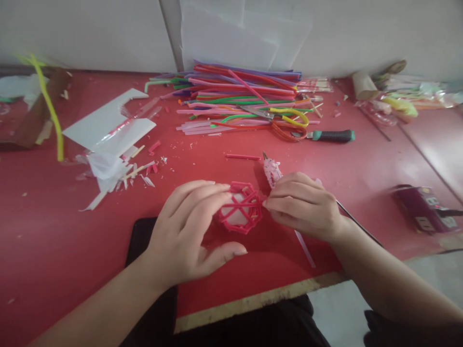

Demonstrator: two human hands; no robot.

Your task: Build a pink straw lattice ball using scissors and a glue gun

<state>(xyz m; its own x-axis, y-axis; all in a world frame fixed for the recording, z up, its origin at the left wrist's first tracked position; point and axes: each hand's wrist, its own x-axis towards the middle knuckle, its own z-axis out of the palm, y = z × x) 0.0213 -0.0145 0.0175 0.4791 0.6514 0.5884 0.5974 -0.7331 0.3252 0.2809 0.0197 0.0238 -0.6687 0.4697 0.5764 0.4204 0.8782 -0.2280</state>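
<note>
In the middle of the frame we see a small red ring-shaped frame (240,194) lying on the red table (217,289), with strips crossing over a whitish centre. Our left hand (188,226) lays its curved fingers against the frame's left side, while its thumb stands apart below, so nothing is clenched there. Our right hand (304,205) pinches the right end of a red strip (249,205) that lies across the frame. Just above that hand we have a pink glue gun (272,172), partly hidden by the fingers, and to its left a loose red stick (243,156). At the left, a black slab (141,236) lies partly under our left forearm. Toward the top centre, scissors (289,118) lie on colourful stems (246,86), beside a dark-handled cutter (333,136); white card (97,118) sits upper left.
</note>
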